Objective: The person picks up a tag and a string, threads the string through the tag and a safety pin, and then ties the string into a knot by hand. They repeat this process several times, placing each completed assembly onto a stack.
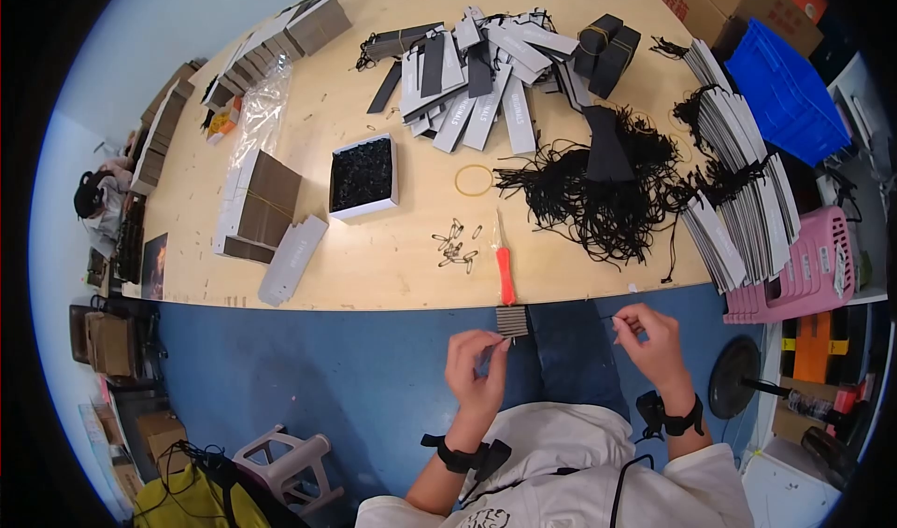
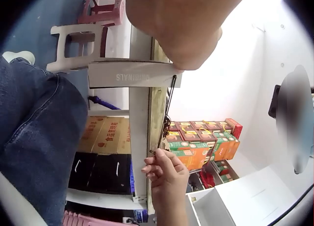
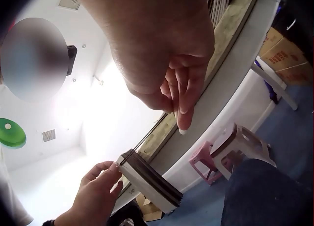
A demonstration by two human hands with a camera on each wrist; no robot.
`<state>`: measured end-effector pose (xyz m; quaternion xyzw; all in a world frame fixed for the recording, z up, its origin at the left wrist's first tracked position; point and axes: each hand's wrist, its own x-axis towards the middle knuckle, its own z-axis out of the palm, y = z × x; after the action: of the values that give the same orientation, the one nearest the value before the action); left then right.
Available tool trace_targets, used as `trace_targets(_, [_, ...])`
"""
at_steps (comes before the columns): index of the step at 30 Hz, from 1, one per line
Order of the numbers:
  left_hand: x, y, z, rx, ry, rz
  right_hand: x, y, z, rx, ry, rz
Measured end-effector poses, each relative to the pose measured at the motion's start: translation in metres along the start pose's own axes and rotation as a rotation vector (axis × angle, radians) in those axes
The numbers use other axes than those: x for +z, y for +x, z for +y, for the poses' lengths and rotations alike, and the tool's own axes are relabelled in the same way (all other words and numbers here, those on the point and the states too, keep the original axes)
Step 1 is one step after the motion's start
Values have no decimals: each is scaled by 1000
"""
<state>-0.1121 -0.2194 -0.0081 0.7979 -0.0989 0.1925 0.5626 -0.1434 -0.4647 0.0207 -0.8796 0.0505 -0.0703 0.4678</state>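
Below the table's front edge, my left hand (image 1: 476, 374) pinches one end of a small stack of grey tags (image 1: 512, 321). The left wrist view shows lettering on the top tag (image 2: 132, 74). A thin black cord (image 2: 169, 105) runs from a hole at the tag's end to my right hand (image 2: 169, 184), which pinches it between thumb and finger. In the right wrist view the cord (image 3: 147, 136) stretches taut between the stack (image 3: 152, 182), held by the left hand (image 3: 98, 194), and the right hand (image 3: 167, 59). Both hands are apart, above the lap.
On the table lie a red-handled pointed tool (image 1: 505, 276), small metal pins (image 1: 453, 248), a rubber band (image 1: 474, 180), a box of black pieces (image 1: 363, 175), a heap of black cords (image 1: 598, 220), loose tags (image 1: 519, 112) and tag stacks (image 1: 266, 192). A blue crate (image 1: 785, 89) stands at the right.
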Motion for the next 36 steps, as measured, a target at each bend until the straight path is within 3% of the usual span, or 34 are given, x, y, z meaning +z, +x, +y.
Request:
trace_targets(8, [0, -14, -6, -273, -270, -63, 1, -1, 1, 3, 14, -8])
trace_targets(11, [-2, -15, -7, -262, -227, -96, 1, -1, -1, 16, 38, -5])
trace_targets(16, [-8, -18, -5, -4, -15, -222, 1, -1, -7, 31, 90, -19])
trace_targets(19, [-6, -26, -6, 30, -20, -275, 5, -1, -16, 44, 167, -39])
trace_targets(24, [3, -31, -2, -102, -155, -219, 18, 6, -34, 57, 283, -130])
trace_targets(28, [1, -33, -3, -169, -174, -142, 38, 13, -44, -77, 342, -223])
trace_targets(29, [-2, -32, -2, -170, -172, -138, 39, 14, -53, -33, 353, -273])
trace_targets(31, [-8, -28, -1, -32, -6, -228, 45, 17, -61, -89, 313, -324])
trace_targets(36, [-14, -29, 1, 103, 86, -263, 59, 16, -58, -294, 138, -370])
